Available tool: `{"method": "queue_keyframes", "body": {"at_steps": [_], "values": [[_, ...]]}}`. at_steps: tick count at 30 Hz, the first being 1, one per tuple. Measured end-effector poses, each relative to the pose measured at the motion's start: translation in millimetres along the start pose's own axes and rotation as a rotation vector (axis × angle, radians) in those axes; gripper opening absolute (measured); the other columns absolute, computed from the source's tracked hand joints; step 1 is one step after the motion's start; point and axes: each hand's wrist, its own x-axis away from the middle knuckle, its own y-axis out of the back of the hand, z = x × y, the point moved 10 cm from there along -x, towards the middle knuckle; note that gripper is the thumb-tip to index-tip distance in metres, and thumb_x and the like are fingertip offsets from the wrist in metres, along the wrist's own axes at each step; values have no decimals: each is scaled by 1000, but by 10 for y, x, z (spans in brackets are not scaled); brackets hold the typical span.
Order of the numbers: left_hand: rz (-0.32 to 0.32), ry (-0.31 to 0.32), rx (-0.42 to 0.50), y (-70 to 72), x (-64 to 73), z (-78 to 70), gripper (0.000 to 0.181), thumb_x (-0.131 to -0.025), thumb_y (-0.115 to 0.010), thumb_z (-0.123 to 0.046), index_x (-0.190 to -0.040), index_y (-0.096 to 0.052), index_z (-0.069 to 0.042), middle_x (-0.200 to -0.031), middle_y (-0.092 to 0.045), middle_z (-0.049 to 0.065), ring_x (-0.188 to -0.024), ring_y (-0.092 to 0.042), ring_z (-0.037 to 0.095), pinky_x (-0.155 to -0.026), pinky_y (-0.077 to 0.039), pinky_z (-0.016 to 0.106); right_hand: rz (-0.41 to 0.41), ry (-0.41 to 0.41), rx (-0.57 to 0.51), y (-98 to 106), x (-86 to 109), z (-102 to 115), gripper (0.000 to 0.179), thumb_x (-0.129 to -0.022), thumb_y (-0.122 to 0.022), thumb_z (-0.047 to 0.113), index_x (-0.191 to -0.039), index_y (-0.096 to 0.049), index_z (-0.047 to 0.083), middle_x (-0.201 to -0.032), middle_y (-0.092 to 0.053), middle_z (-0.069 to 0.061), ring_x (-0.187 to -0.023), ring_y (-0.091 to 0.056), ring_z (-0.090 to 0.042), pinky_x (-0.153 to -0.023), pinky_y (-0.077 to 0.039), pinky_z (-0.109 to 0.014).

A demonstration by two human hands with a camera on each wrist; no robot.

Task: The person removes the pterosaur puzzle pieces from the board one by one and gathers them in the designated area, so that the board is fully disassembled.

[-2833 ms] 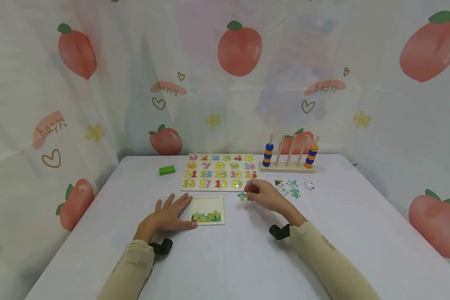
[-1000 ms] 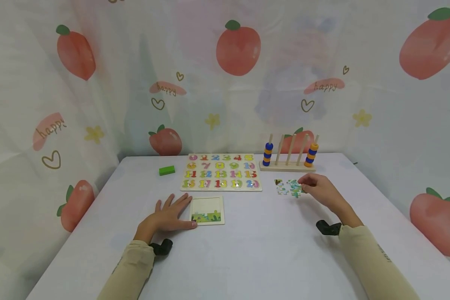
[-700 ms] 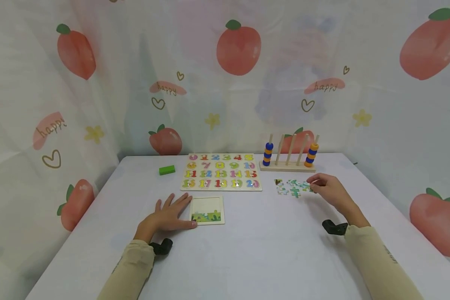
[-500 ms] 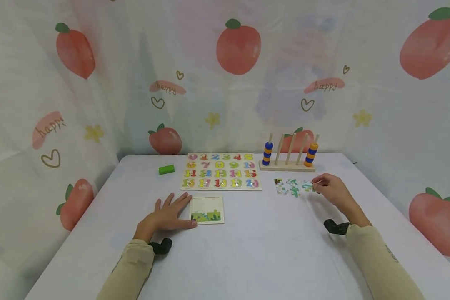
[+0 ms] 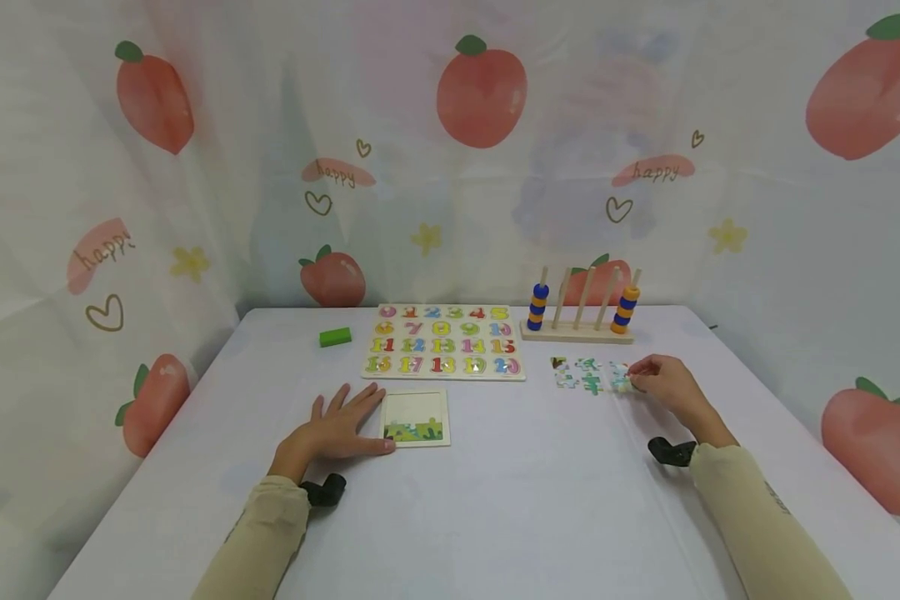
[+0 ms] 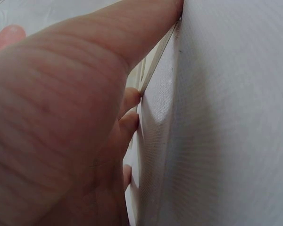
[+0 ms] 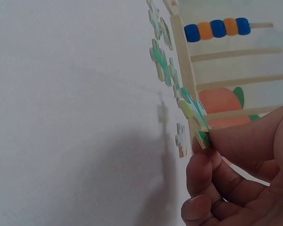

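Observation:
My left hand [image 5: 336, 427] lies with its fingers spread on the table. Its thumb and fingertips touch the left side of a small wooden puzzle tray [image 5: 446, 417], also seen edge-on in the left wrist view. A green strip of fitted pieces [image 5: 414, 432] fills the tray's lower part. Over at the right, my right hand [image 5: 667, 385] pinches a green and blue jigsaw piece [image 7: 194, 112] between thumb and forefinger, tilted and just above the table. Beside it lie several loose jigsaw pieces [image 5: 592, 383], and one more piece [image 7: 180, 140] lies close by in the right wrist view.
Behind the tray lies a number board [image 5: 442, 343]. A wooden bead stand [image 5: 577, 334] with blue and orange rings is at the back right. A green block [image 5: 335, 337] sits back left. The white table [image 5: 450, 525] ends at a peach-printed curtain [image 5: 420, 150].
My right hand has carried the jigsaw piece from near the number board's lower right corner rightward to the loose pieces. Most recently it shifts only slightly. The left hand stays put.

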Motion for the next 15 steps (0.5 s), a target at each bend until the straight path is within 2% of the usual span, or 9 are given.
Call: {"method": "queue_keyframes", "body": {"at_steps": [7, 15], "values": [[2, -3, -9, -23, -4, 16, 109, -87, -72, -74, -172, -28, -20, -179, -16, 6, -163, 2, 43, -124, 11, 69, 33, -36, 18, -41, -31, -87, 29, -106, -58, 10, -122, -60, -15, -104, -66, -22, -89, -58, -31, -71, -51, -32], [-7, 10, -8, -26, -29, 52, 109, -87, -73, -72, -172, -28, -22, -179, -16, 5, -163, 1, 43, -124, 10, 69, 70, -72, 46, -57, -91, -127, 30, -106, -60, 10, -124, -59, -14, -107, -65, -23, -91, -57, -32, -73, -50, -34]]}}
